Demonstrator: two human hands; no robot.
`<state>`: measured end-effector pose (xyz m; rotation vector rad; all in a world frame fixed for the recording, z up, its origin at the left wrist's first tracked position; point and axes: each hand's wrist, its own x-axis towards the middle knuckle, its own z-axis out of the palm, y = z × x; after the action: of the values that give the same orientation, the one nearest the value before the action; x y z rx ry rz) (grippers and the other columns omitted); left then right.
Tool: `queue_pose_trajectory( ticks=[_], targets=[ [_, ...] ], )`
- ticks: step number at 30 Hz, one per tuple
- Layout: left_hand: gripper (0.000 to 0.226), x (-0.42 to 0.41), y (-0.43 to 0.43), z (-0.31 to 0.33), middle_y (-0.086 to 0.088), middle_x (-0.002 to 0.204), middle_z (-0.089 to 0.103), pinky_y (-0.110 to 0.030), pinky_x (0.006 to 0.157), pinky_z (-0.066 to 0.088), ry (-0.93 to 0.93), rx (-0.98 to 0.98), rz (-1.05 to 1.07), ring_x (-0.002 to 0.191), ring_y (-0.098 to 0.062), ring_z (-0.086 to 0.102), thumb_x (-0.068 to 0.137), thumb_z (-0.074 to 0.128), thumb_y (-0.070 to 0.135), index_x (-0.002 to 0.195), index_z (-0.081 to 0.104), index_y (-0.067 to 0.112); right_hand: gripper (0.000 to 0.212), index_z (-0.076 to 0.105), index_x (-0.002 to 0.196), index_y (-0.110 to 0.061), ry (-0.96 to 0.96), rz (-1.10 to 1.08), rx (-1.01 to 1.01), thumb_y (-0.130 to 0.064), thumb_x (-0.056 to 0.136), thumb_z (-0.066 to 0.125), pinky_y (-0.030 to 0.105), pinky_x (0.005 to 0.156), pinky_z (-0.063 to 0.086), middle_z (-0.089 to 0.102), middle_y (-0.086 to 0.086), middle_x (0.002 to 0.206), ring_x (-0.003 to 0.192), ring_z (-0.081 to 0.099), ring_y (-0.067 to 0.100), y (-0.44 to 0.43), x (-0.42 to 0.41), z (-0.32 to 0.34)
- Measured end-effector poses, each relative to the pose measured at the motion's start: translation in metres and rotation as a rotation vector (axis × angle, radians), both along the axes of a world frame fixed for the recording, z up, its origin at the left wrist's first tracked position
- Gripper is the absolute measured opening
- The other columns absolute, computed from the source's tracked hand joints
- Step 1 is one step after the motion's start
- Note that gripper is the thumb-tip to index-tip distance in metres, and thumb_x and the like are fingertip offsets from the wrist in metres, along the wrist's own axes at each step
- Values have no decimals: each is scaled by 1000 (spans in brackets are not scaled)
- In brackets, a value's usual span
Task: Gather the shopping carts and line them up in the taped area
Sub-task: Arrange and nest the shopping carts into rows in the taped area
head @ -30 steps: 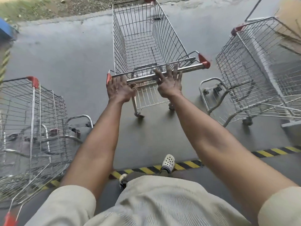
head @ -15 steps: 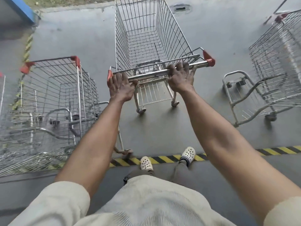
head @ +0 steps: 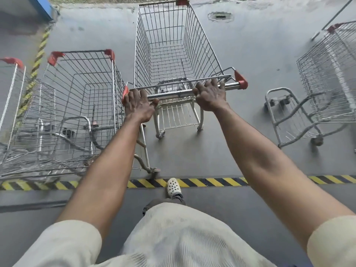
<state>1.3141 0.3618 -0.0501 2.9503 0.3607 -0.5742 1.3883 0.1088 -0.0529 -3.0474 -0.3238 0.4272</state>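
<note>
A wire shopping cart (head: 173,45) with red corner caps stands straight ahead of me on the grey floor. My left hand (head: 137,105) grips the left end of its metal handle bar (head: 173,95), and my right hand (head: 211,95) grips the right part. A second cart (head: 77,97) stands close beside it on the left, and part of a third cart (head: 11,79) shows at the left edge. Another cart (head: 327,83) stands apart on the right. Yellow-and-black tape (head: 202,182) runs across the floor below the carts, and another strip (head: 38,58) runs up the left side.
My white shoe (head: 173,186) rests on the tape line. A floor drain (head: 219,16) lies far ahead to the right. A blue edge (head: 41,7) stands at the top left. Open grey floor separates the middle cart from the right one.
The cart in my hands has rolled left, closer to the left cart, which now shows more fully. My right hand closed around the handle. The right cart has slid towards the frame's edge.
</note>
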Motion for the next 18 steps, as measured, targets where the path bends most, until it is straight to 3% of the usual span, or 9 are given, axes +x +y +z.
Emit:
queue_pose_trajectory(
  ticks=[5, 8, 9, 12, 14, 18],
  targets=[
    [79, -24, -5, -3, -21, 155, 22, -53, 124, 3, -28, 45, -53, 148, -38, 17, 99, 27, 68, 151, 20, 9, 49, 49, 136, -26, -15, 11, 30, -51, 106, 20, 56, 118, 19, 48, 12, 148, 143, 36, 31, -15, -36, -4],
    [81, -52, -29, -6, -20, 166, 0, -46, 119, -16, -1, -13, -54, 154, -36, -3, 102, 18, 65, 160, 2, 11, 50, 49, 136, -24, -13, -9, 72, -53, 107, 21, 53, 116, 18, 49, 13, 146, 143, 34, 32, -41, -60, -11],
    [80, -64, -37, -6, -20, 165, 2, -47, 120, -15, -10, -28, -61, 154, -36, -1, 103, 18, 65, 159, 3, 11, 51, 50, 135, -25, -12, -10, 99, -55, 106, 21, 51, 115, 18, 51, 12, 143, 141, 35, 31, -51, -69, -14],
    [68, -100, -53, -8, -15, 145, 33, -50, 122, 14, -104, -33, -109, 139, -34, 29, 100, 22, 68, 141, 33, 15, 72, 54, 129, -26, -18, -4, 175, -74, 92, 15, 47, 111, 19, 53, 8, 127, 132, 38, 29, -79, -106, -17],
    [70, -123, -64, -14, -12, 137, 39, -48, 117, 21, -136, -49, -119, 132, -32, 36, 96, 19, 73, 132, 37, 15, 80, 56, 123, -25, -47, -8, 221, -80, 84, 14, 45, 106, 21, 52, 7, 118, 125, 39, 28, -95, -136, -17],
    [70, -172, -84, -22, -11, 126, 47, -49, 111, 30, -194, -31, -158, 117, -28, 44, 93, 19, 74, 125, 41, 15, 70, 60, 116, -24, -117, -14, 288, -76, 86, 24, 46, 101, 22, 55, 3, 115, 120, 40, 28, -121, -190, -26]
  ],
)
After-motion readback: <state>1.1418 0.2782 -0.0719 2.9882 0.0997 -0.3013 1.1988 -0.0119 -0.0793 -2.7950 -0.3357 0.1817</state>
